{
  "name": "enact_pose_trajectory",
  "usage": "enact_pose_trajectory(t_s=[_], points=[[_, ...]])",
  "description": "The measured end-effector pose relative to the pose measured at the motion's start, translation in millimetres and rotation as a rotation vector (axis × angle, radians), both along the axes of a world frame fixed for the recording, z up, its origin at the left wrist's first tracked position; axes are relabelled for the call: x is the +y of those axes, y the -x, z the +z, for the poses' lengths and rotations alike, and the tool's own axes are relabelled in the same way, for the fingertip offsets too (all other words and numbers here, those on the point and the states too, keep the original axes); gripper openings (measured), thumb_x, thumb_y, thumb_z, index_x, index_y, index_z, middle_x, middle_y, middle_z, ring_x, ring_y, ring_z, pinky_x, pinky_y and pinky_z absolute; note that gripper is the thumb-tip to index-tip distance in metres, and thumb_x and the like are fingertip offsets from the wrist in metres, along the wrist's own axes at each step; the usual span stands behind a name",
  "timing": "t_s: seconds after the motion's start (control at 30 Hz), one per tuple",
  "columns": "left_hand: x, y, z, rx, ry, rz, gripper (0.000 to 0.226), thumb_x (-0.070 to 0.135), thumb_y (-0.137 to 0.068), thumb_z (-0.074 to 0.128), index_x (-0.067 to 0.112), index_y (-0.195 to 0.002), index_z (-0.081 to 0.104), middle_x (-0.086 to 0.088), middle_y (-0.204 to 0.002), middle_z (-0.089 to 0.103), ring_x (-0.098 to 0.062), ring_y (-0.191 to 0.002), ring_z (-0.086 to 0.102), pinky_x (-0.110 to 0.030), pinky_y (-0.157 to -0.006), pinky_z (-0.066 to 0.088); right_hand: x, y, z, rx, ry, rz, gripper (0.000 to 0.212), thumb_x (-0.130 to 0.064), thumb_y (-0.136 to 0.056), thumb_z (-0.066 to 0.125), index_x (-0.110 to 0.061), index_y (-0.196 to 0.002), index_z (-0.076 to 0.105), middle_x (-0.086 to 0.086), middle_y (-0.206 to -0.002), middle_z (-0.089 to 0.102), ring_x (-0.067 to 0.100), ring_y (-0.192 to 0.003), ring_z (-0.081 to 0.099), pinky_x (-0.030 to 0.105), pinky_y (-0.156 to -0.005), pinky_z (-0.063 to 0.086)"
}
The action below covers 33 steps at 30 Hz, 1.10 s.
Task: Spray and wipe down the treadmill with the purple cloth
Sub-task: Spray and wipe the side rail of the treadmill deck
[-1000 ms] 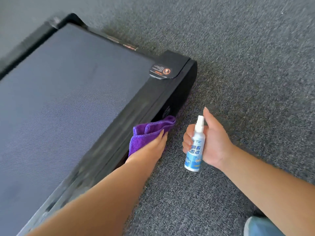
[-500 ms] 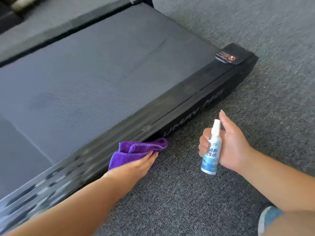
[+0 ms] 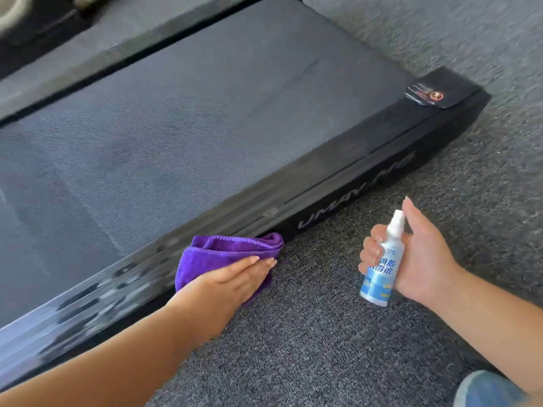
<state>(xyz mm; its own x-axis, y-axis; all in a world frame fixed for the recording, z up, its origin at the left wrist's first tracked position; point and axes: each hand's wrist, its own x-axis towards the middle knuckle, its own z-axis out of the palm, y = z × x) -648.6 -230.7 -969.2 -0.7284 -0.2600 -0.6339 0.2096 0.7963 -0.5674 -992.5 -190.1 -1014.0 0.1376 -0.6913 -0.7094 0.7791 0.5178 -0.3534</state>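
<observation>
From the head view, the wiping step looks to be under way. The left hand lies flat, fingers straight, pressing the folded purple cloth against the near side rail of the treadmill, about midway along it. The right hand has its fingers curled round the spray bottle, held upright above the carpet, just near of the rail, nozzle towards the treadmill. The rail shows streaky shine, though blur makes it hard to say how much is already wiped; the belt and the far rail probably remain to be done. The rail runs free to left and right of the cloth, ending at the right corner cap. Open carpet lies near of the treadmill, apart from a blue shoe at the near right.
</observation>
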Motion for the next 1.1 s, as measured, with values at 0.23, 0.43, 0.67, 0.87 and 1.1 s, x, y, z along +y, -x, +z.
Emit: enact_pose_trajectory(t_s=[0.23,0.43,0.67,0.87,1.1], points=[[-47.3,139.5,2.8,0.243,0.067,0.001,0.074,0.032,-0.099,0.023,-0.001,-0.162,0.002,-0.018,-0.171,-0.005,-0.031,-0.158,-0.008,-0.059,-0.118,-0.021,-1.1,23.6,-5.7,-0.018,-0.004,0.002,0.073,-0.081,-0.089,0.046,-0.012,-0.066,0.04,0.008,-0.065,0.035,0.023,-0.057,0.037,0.038,-0.063,0.033],[-82.3,250.6,-0.3,0.106,0.084,-0.154,0.074,0.04,-0.102,0.04,0.006,-0.163,0.017,-0.015,-0.171,0.009,-0.032,-0.159,0.0,-0.06,-0.12,-0.013,4.2,42.8,-7.9,-0.039,-0.01,-0.012,0.075,-0.081,-0.088,0.048,-0.011,-0.064,0.039,0.008,-0.064,0.035,0.024,-0.058,0.037,0.037,-0.061,0.034],[-106.0,326.0,1.8,0.131,0.15,-0.181,0.074,0.039,-0.102,0.042,0.006,-0.163,0.015,-0.016,-0.171,0.009,-0.031,-0.159,0.001,-0.059,-0.124,-0.005,19.0,66.3,-14.5,-0.084,0.009,0.028,0.076,-0.081,-0.089,0.048,-0.009,-0.066,0.043,0.011,-0.062,0.036,0.026,-0.06,0.04,0.039,-0.064,0.037],[-107.2,331.0,-3.2,0.149,0.186,-0.254,0.072,0.037,-0.101,0.041,0.004,-0.161,0.018,-0.021,-0.17,0.011,-0.035,-0.158,0.004,-0.061,-0.124,0.0,28.2,61.4,-25.6,-0.143,-0.015,0.108,0.076,-0.08,-0.089,0.05,-0.008,-0.065,0.044,0.012,-0.06,0.039,0.026,-0.06,0.043,0.039,-0.067,0.041],[-92.2,280.0,-5.9,0.018,0.177,-0.306,0.074,0.042,-0.096,0.055,0.011,-0.158,0.031,-0.021,-0.167,0.02,-0.038,-0.157,0.01,-0.06,-0.123,0.001,9.6,23.6,-32.9,-0.207,-0.073,0.206,0.075,-0.079,-0.091,0.045,-0.009,-0.064,0.042,0.011,-0.061,0.035,0.026,-0.057,0.041,0.037,-0.063,0.039]])
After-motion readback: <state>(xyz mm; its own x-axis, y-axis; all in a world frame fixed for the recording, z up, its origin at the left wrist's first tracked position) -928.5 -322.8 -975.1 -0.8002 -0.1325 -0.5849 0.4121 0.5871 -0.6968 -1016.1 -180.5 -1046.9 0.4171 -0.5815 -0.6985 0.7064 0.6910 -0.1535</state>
